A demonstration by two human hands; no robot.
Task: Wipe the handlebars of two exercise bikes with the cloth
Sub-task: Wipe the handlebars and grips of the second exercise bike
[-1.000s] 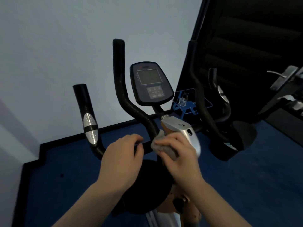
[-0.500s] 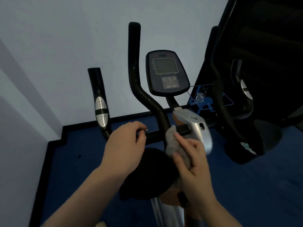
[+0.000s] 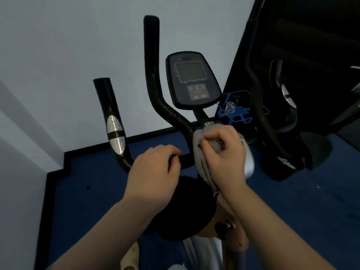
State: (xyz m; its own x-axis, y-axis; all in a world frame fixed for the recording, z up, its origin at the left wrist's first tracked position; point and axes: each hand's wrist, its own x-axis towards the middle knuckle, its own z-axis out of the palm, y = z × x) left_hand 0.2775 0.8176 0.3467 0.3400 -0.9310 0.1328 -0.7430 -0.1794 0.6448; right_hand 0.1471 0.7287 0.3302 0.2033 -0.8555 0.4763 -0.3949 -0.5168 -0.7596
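Observation:
An exercise bike stands in front of me with black handlebars: an inner left bar (image 3: 153,78) rising tall and an outer left grip (image 3: 115,125) with silver sensor pads. My left hand (image 3: 155,172) is closed over the horizontal crossbar (image 3: 185,159). My right hand (image 3: 224,152) holds a grey cloth (image 3: 201,156) bunched against the base of the inner left bar, beside the silver stem cover (image 3: 249,164). The right-side bars (image 3: 259,106) stand dark against a black panel.
The bike's console (image 3: 191,80) with a screen and buttons sits above my hands. The black saddle (image 3: 187,209) is below them. A pale wall is behind, blue carpet (image 3: 292,207) underneath. A blue wire rack (image 3: 239,112) and more dark equipment stand to the right.
My right hand has moved the cloth up from the stem area onto the base of the inner left bar. My left hand has stayed on the crossbar. The view has shifted slightly.

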